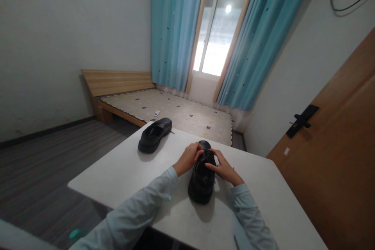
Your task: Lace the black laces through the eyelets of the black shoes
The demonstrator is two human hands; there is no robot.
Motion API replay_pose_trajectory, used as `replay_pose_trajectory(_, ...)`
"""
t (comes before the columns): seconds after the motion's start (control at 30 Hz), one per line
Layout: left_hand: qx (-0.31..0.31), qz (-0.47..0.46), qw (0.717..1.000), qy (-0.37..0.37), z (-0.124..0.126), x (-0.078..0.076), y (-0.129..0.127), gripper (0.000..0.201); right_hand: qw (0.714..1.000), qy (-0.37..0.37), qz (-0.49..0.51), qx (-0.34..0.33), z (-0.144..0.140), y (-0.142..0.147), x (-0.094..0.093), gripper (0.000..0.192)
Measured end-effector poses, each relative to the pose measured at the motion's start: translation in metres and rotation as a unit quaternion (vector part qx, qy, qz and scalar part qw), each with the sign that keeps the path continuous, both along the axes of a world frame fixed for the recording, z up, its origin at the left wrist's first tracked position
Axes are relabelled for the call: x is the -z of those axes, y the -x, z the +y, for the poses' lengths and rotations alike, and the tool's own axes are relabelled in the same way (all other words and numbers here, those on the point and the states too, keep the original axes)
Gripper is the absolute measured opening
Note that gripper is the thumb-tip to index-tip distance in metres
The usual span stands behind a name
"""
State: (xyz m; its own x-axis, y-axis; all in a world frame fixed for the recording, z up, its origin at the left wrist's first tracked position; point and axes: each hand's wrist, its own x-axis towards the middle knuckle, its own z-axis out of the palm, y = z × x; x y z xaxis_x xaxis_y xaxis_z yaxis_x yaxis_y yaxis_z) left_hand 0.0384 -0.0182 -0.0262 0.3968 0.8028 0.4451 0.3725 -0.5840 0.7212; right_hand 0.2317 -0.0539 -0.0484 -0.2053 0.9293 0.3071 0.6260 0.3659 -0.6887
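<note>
A black shoe [201,185] stands on the white table [129,175] right in front of me, between my two hands. My left hand [191,156] has its fingers bent and closed on the upper left side of the shoe, near the laces. On the other side, my right hand [223,166] grips the shoe's upper with thumb and forefinger. Whether a lace is pinched in either hand is too dark to make out. A second black shoe [149,142] rests apart at the table's far left edge, with a lace end sticking out to its right.
Beyond the table is a low wooden bed [117,81] with a patterned mattress [181,111] and a small white object [156,113] on it. Blue curtains [178,27] flank the window. At right is a brown door [328,156] with a black handle [302,121].
</note>
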Motion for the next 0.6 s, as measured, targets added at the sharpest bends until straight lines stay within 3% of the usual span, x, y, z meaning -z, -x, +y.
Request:
replay_pose_trajectory(0.23,0.032,-0.022,0.999,0.023,-0.001,0.000,0.002,0.005,1.000,0.006,0.005,-0.001,-0.001,0.000,-0.001,0.061)
replay_pose_trajectory(0.4,0.080,-0.050,0.995,0.044,0.001,0.003,0.005,0.018,1.000,0.005,0.004,-0.004,-0.001,0.000,-0.001,0.060)
replay_pose_trajectory(0.6,0.113,-0.109,0.985,0.074,0.004,0.003,0.011,0.014,1.000,0.007,0.008,-0.007,-0.002,-0.001,0.001,0.060)
